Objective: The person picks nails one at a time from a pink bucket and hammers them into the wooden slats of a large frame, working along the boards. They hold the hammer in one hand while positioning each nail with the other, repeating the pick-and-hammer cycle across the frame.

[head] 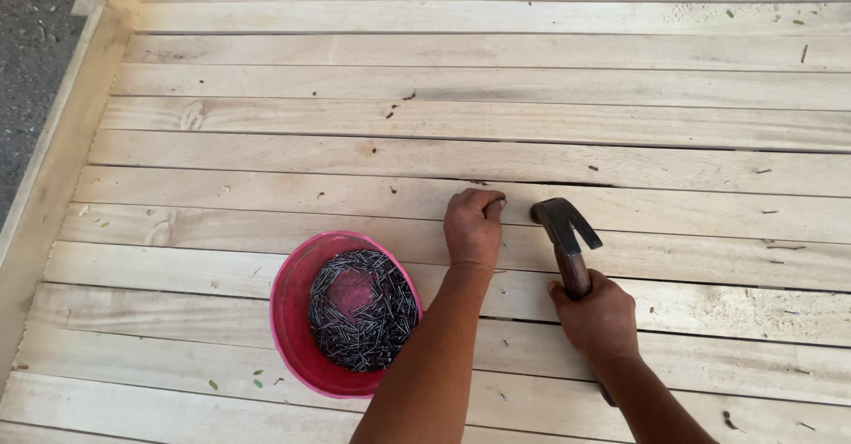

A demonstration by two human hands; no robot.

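Note:
My left hand (472, 229) rests on a pale wooden plank (355, 198), fingers pinched on a small nail (497, 203) held against the wood. My right hand (597, 316) grips the brown wooden handle of a claw hammer (561, 222). The hammer's dark steel head is just right of the nail, a few centimetres from my left fingertips, with its claw pointing right. A pink plastic bowl (288, 315) full of dark nails (362, 309) sits on the planks just left of my left forearm.
The surface is a platform of pale planks running left to right with narrow gaps. A wooden edge board (62, 143) borders it on the left, with dark gravel ground (31, 45) beyond. A few loose nails (764, 171) and small leaves lie scattered.

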